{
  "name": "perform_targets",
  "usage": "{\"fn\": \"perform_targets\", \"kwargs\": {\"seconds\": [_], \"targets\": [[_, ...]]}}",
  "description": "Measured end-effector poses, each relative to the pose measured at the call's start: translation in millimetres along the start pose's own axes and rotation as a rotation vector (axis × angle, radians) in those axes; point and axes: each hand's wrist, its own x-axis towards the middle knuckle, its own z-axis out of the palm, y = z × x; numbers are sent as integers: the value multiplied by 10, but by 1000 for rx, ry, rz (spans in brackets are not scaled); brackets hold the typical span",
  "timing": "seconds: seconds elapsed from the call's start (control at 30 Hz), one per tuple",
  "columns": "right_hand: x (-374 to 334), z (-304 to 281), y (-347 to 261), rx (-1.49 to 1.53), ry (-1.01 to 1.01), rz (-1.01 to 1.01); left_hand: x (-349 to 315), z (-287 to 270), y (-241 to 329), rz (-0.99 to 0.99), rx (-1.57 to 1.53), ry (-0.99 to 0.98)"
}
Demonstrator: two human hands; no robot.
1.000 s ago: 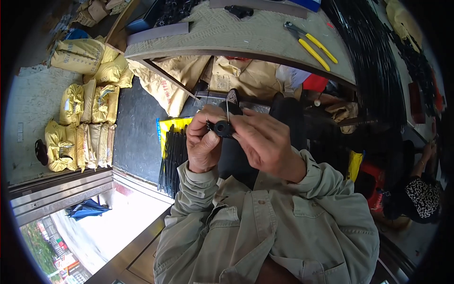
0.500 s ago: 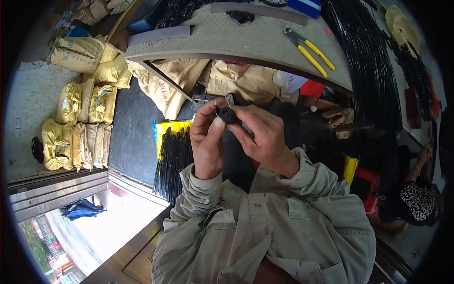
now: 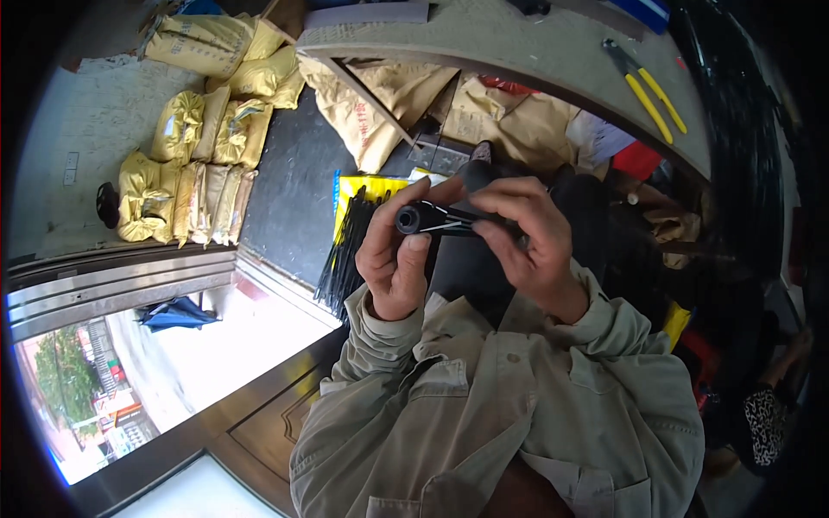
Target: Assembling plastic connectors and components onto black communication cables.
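Note:
In front of my chest I hold a black ring-ended hub with thin rods, some of them shiny metal, running rightward from it. Its round, hollow end faces up at the left. My left hand grips the hub, thumb below it and fingers behind. With thumb and fingertips, my right hand pinches the rods at their other side. Its fingers hide where the rods end. Below and left of my hands, a bundle of slim black rods leans over a yellow bag.
A worktable stands ahead, with yellow-handled pliers on it. Long black rods hang over its right side. Yellow sacks are stacked at the left. Another person's patterned garment shows at the far right.
The hub has turned sideways, so its rods now show between my hands. My right hand has moved off the hub onto the rods. The whole view has shifted, moving the surroundings rightward.

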Motion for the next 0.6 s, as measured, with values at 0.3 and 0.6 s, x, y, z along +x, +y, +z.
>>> {"fn": "perform_targets", "kwargs": {"seconds": [0.3, 0.6], "targets": [[-127, 70, 28, -10, 10, -59, 27, -63, 24, 193, 322, -184], [-57, -130, 161, 279, -138, 39, 112, 18, -24, 102, 110, -274]]}}
